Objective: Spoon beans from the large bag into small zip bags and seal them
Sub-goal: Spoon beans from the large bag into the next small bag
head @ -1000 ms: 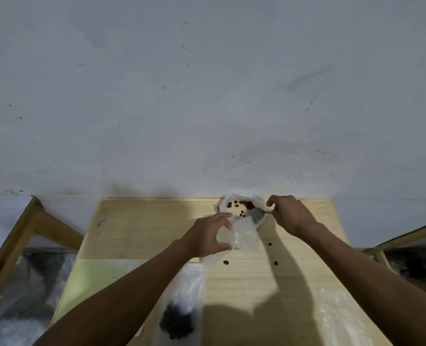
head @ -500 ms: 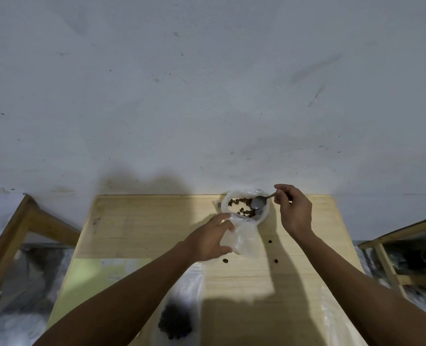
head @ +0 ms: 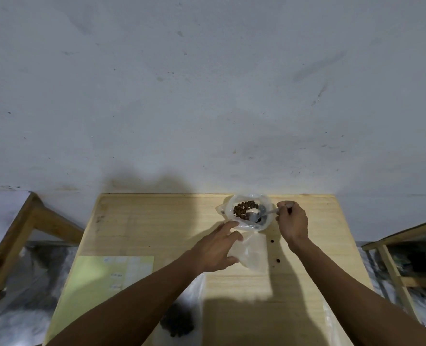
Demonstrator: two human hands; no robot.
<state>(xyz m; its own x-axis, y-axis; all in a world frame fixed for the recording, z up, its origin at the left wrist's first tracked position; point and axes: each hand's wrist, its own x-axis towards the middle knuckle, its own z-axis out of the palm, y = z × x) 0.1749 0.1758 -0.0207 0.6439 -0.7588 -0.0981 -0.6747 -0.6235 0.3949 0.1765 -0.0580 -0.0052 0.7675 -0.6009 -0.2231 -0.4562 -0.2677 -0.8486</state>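
The large bag (head: 246, 211) is sitting at the far edge of the wooden table (head: 157, 226), its top rolled open into a wide ring so the brown beans (head: 243, 209) inside are lying exposed to a scoop. The right hand (head: 291, 222) is pinching the handle of a metal spoon (head: 259, 216) between curled fingers, the bowl dipping into the bag among the beans — probably loading up. The left hand (head: 214, 248) is holding a small zip bag (head: 253, 253) just beside the large one, fingers half spread along its edge and thumb below; keeping it this close is likely meant to shorten the carry. Whether its mouth is being held open I cannot tell. Two stray beans (head: 274, 250) are lying on the table near the right wrist, and a filled bag (head: 179, 320) is waiting at the near edge.
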